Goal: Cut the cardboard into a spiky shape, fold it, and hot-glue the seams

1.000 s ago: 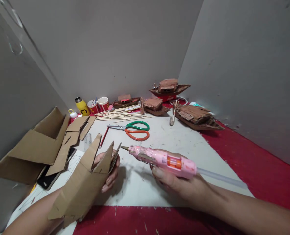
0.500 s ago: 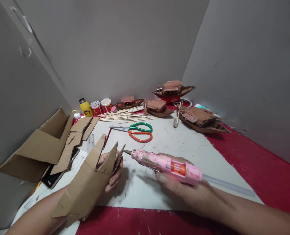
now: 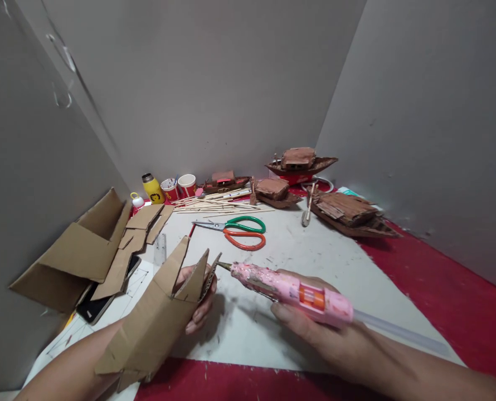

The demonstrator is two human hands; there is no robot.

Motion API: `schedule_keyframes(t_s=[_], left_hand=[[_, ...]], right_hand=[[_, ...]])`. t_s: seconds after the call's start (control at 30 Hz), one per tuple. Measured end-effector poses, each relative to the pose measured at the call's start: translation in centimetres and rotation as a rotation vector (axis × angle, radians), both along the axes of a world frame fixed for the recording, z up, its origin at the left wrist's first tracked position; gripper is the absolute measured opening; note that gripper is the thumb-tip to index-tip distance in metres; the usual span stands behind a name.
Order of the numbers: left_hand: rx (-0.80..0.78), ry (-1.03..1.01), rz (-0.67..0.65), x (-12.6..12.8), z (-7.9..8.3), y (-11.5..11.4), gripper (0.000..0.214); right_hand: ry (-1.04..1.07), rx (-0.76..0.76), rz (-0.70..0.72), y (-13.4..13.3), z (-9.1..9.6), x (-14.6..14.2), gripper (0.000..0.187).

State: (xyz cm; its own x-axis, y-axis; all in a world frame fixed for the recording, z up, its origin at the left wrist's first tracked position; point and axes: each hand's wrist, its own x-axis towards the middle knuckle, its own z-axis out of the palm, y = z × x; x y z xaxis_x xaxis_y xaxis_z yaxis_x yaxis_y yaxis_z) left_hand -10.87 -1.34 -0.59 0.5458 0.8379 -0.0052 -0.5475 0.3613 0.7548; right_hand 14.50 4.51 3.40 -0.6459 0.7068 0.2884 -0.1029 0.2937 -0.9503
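Observation:
A folded cardboard piece (image 3: 158,317) with pointed flaps at its far end is held up by my left hand (image 3: 204,312). The hand's fingers close round the flap end from behind, partly hidden by the card. My right hand (image 3: 310,328) is wrapped round a pink glue gun (image 3: 281,287), with a long clear glue stick (image 3: 398,331) coming out of its back. The metal nozzle (image 3: 224,266) is at the edge of the rightmost flap; I cannot tell whether it touches. Beyond my hands lie scissors (image 3: 231,228) with one green and one orange handle.
Brown model boats (image 3: 350,211) line the back right. Thin wooden sticks (image 3: 218,203), paper cups (image 3: 186,186) and a yellow bottle (image 3: 152,189) stand or lie at the back. Left are an open cardboard box (image 3: 72,250), cardboard offcuts (image 3: 116,273), a phone (image 3: 91,306) and a ruler (image 3: 160,249).
The whole view has shifted slightly, so everything appears a little lower and further right. Both hands keep their holds, and the nozzle stays at the same flap edge.

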Motion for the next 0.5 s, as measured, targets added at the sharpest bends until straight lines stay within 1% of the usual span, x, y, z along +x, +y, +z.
schedule_keyframes(t_s=[0.1,0.17,0.33,0.4,0.5], left_hand=[[0.012,0.030,0.003,0.2,0.3,-0.1,0.040],[0.030,0.040,0.038,0.4,0.7,-0.2,0.039],[0.038,0.058,0.149,1.0,1.7,-0.8,0.029],[0.026,0.073,0.139,1.2,2.0,-0.9,0.030],[0.018,0.090,0.128,1.3,2.1,-0.9,0.033]], right_hand=[[-0.028,0.039,0.032,-0.2,0.0,0.0,0.009],[-0.066,0.088,0.058,-0.4,0.0,0.0,0.012],[-0.154,0.273,0.085,-0.7,-0.1,0.1,0.024],[-0.171,0.332,0.085,-0.7,-0.3,0.1,0.026],[-0.199,0.347,0.086,-0.5,-0.4,0.2,0.025]])
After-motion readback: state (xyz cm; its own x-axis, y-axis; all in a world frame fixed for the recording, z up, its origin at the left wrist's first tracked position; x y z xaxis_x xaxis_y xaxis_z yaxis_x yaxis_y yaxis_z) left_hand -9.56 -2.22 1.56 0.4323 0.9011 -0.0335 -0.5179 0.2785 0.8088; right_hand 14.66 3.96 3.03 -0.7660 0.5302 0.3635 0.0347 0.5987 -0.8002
